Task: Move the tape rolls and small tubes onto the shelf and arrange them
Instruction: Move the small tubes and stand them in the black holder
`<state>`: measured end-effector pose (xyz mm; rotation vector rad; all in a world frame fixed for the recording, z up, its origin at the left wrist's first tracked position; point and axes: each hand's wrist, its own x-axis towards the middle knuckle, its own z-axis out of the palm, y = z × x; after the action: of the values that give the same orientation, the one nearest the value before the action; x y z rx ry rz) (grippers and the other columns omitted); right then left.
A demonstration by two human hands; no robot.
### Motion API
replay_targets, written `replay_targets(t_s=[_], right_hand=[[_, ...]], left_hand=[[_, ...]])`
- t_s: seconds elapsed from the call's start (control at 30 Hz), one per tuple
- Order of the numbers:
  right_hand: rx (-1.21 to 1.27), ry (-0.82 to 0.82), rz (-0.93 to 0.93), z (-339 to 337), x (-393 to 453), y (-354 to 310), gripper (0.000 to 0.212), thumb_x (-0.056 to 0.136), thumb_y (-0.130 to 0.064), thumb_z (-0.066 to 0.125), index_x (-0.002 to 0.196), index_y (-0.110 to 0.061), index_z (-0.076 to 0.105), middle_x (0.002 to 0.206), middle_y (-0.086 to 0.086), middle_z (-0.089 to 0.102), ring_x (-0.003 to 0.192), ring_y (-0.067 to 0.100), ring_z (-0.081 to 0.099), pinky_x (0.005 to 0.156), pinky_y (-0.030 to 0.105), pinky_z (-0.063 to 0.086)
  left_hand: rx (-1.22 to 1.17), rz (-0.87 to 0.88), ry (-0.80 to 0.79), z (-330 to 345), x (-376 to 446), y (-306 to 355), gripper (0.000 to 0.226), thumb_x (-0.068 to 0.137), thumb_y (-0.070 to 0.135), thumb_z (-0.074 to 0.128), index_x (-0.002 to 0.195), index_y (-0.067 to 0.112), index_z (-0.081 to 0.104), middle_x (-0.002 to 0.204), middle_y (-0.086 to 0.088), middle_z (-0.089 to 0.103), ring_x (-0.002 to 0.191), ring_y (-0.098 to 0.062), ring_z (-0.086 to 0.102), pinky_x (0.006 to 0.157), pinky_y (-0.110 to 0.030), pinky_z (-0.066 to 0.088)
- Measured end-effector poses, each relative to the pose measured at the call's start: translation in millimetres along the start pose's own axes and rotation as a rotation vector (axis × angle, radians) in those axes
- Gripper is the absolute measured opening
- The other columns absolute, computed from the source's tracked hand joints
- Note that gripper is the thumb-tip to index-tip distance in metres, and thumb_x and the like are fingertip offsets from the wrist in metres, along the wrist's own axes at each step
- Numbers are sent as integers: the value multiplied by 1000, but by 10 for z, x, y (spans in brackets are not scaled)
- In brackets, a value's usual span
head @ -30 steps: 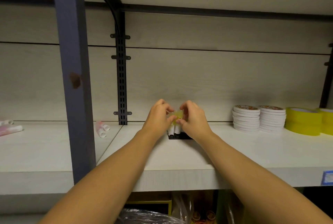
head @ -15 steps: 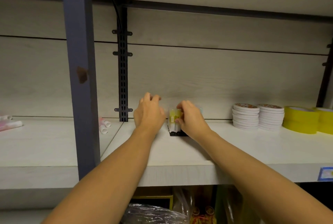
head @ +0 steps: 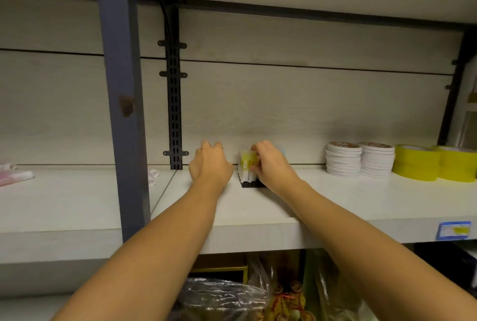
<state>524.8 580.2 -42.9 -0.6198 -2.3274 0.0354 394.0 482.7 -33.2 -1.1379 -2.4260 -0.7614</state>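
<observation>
Your left hand (head: 210, 165) has let go and now rests loosely open left of the small tubes (head: 247, 169), while your right hand (head: 271, 165) alone pinches them against the shelf (head: 335, 199) back wall, so placement looks nearly settled.

A blue-grey upright post (head: 121, 103) stands in front of a black slotted rail (head: 173, 103), with crinkled plastic bags (head: 222, 297) below and 1 blue label (head: 453, 230) at right.

Dim, warm, soft-focus wide-angle view; edges bow, with shadow under the shelf (head: 335, 207).
</observation>
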Motion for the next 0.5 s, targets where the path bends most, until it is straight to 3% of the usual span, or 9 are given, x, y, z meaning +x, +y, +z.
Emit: replay_targets(t_s=[0.13,0.23,0.4,0.5], right_hand=[[-63,-38,-30,-187,-99,-10,46,92,-7,55,138,-11,47,130,8,50,109,32,54,88,43,48],[-85,-52,-20,-381,-214,3,42,94,-14,53,135,-10,45,132,9,51,116,32,51,93,44,47],[-150,-181,-45,-723,-523,54,40,84,-22,65,120,-10,52,117,9,58,105,30,55,86,45,51],[-172,-236,-36,-903,-685,120,35,80,-17,63,114,-9,56,110,9,60,97,28,57,83,44,54]], left_hand=[[60,17,-49,-202,-140,39,39,90,8,53,127,16,62,127,-8,54,110,-30,58,73,-35,44],[54,37,-80,-392,-278,100,38,90,7,51,125,15,63,127,-7,58,111,-30,59,74,-35,45],[58,74,-69,-607,-601,160,28,86,7,50,106,15,67,115,-6,66,98,-30,62,80,-37,54],[120,81,-64,-695,-852,183,27,84,7,50,102,12,69,107,-9,68,93,-31,64,75,-36,53]])
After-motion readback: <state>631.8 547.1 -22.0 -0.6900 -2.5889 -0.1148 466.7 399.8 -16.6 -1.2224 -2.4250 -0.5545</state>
